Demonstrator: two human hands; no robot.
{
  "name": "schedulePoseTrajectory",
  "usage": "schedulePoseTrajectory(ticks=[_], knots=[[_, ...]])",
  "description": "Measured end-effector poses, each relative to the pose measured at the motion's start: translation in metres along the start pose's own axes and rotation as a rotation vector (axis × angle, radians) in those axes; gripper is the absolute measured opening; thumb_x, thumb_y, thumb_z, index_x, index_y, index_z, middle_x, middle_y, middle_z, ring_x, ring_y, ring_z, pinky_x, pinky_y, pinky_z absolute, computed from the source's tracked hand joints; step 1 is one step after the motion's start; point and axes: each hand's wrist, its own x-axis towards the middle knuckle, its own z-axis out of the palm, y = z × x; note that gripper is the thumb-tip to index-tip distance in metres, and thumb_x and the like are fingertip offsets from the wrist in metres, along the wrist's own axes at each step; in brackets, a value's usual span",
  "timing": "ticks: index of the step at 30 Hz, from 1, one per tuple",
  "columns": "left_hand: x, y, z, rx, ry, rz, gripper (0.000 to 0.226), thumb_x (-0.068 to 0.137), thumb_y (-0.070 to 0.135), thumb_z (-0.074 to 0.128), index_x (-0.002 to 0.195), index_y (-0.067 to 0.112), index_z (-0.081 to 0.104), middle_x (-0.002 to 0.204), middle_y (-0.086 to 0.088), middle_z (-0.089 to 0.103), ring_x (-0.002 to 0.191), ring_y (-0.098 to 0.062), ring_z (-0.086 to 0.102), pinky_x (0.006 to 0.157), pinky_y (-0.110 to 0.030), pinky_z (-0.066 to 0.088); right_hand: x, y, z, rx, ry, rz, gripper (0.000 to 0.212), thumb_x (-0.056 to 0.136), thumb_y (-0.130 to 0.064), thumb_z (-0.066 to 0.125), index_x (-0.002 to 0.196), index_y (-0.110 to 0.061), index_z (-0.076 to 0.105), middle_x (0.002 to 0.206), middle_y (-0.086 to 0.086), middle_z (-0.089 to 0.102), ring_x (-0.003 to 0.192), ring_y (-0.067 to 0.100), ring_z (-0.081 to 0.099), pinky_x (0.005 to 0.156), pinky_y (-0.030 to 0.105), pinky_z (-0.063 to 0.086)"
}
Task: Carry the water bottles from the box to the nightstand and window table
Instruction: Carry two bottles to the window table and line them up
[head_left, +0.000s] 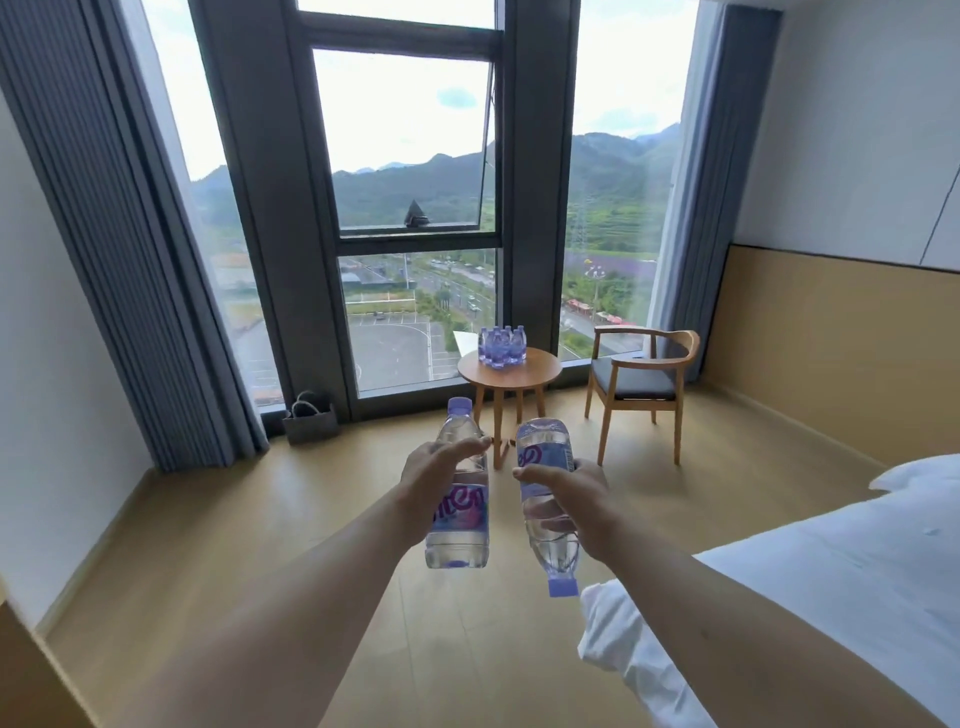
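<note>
My left hand grips a clear water bottle with a purple label, held upright with its purple cap on top. My right hand grips a second water bottle upside down, its cap pointing at the floor. Both arms reach forward above the wooden floor. Ahead, by the window, stands a small round wooden table. On it, toward its far left side, stands a tight cluster of several more bottles. The box and the nightstand are out of view.
A wooden armchair with a grey seat stands right of the table. The white bed fills the lower right. A grey bag sits on the floor by the left curtain. Tall windows and grey curtains close off the far wall.
</note>
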Motion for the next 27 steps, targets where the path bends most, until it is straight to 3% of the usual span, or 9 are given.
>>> schedulePoseTrajectory(ticks=[4, 8, 12, 19, 25, 27], knots=[[0.087, 0.002, -0.012, -0.032, -0.029, 0.015, 0.045, 0.078, 0.046, 0.082, 0.110, 0.022, 0.062, 0.084, -0.004, 0.079, 0.068, -0.021, 0.078, 0.052, -0.027, 0.058, 0.084, 0.001, 0.020, 0.003, 0.009, 0.011, 0.069, 0.075, -0.028, 0.090, 0.131, -0.008, 0.055, 0.119, 0.018, 0.068, 0.105, 0.039, 0.069, 0.099, 0.054, 0.056], [0.187, 0.008, -0.029, -0.033, -0.057, 0.019, 0.048, 0.077, 0.043, 0.084, 0.114, 0.020, 0.064, 0.096, -0.010, 0.079, 0.078, -0.027, 0.078, 0.065, -0.034, 0.061, 0.177, -0.010, 0.045, 0.013, 0.039, 0.023, 0.071, 0.073, -0.030, 0.091, 0.130, -0.009, 0.055, 0.117, 0.018, 0.069, 0.103, 0.038, 0.070, 0.098, 0.054, 0.056], [0.280, 0.026, -0.044, -0.053, -0.111, 0.005, 0.048, 0.079, 0.038, 0.084, 0.117, 0.017, 0.066, 0.095, -0.013, 0.079, 0.071, -0.026, 0.077, 0.055, -0.030, 0.058, 0.265, -0.030, 0.070, 0.022, 0.082, 0.046, 0.070, 0.072, -0.030, 0.091, 0.128, -0.008, 0.055, 0.114, 0.018, 0.070, 0.101, 0.038, 0.071, 0.096, 0.054, 0.057], [0.409, 0.038, -0.057, -0.046, -0.180, -0.024, 0.046, 0.081, 0.040, 0.083, 0.115, 0.015, 0.065, 0.089, -0.011, 0.079, 0.072, -0.028, 0.078, 0.052, -0.029, 0.057, 0.393, -0.047, 0.095, 0.040, 0.107, 0.102, 0.071, 0.066, -0.031, 0.094, 0.123, -0.008, 0.057, 0.110, 0.018, 0.071, 0.096, 0.037, 0.073, 0.092, 0.054, 0.059], [0.532, 0.036, -0.044, -0.020, -0.186, -0.039, 0.053, 0.074, 0.044, 0.086, 0.116, 0.016, 0.067, 0.096, -0.014, 0.078, 0.079, -0.031, 0.077, 0.068, -0.039, 0.061, 0.508, -0.047, 0.091, 0.052, 0.119, 0.124, 0.066, 0.058, -0.033, 0.096, 0.109, -0.010, 0.061, 0.102, 0.019, 0.074, 0.091, 0.038, 0.075, 0.085, 0.056, 0.062], [0.579, 0.036, -0.031, -0.032, -0.180, -0.054, 0.051, 0.074, 0.042, 0.087, 0.113, 0.015, 0.067, 0.091, -0.011, 0.078, 0.073, -0.028, 0.076, 0.063, -0.035, 0.059, 0.554, -0.048, 0.082, 0.042, 0.130, 0.132, 0.065, 0.058, -0.032, 0.096, 0.108, -0.011, 0.061, 0.101, 0.019, 0.074, 0.091, 0.038, 0.076, 0.083, 0.057, 0.062]])
